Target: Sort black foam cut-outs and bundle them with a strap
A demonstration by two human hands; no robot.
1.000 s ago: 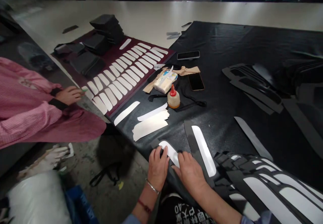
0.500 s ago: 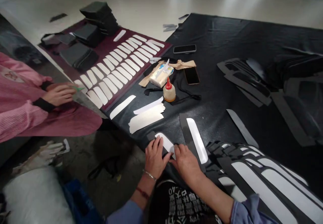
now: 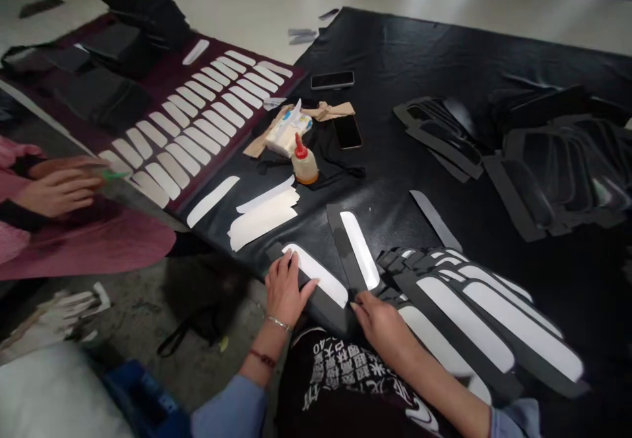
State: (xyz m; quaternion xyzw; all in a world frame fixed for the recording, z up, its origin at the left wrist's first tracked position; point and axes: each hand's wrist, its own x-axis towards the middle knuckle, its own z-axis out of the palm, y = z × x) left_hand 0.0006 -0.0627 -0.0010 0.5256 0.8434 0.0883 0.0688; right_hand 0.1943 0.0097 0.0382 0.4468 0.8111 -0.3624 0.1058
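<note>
At the near edge of the black-covered table, a white rounded strip (image 3: 320,277) lies on a dark grey piece (image 3: 328,309). My left hand (image 3: 286,288) rests on the left end of the strip, fingers apart and pressed down. My right hand (image 3: 376,319) is just right of the dark piece, its thumb and fingers closed together; whatever is between them is too small to make out. Another white strip (image 3: 360,248) on a dark piece lies beyond my right hand. To the right is an overlapping pile of dark pieces with white strips (image 3: 467,316).
Further in are loose white strips (image 3: 264,217), a red-capped glue bottle (image 3: 305,161), a tissue pack (image 3: 288,132) and two phones (image 3: 332,80). Dark pieces (image 3: 553,174) lie right. At left, a person's hands (image 3: 62,184) are near rows of white strips (image 3: 192,118).
My right hand has moved off the white strip to its right, uncovering the strip's end. My left hand still lies on it. The camera view has shifted to the right.
</note>
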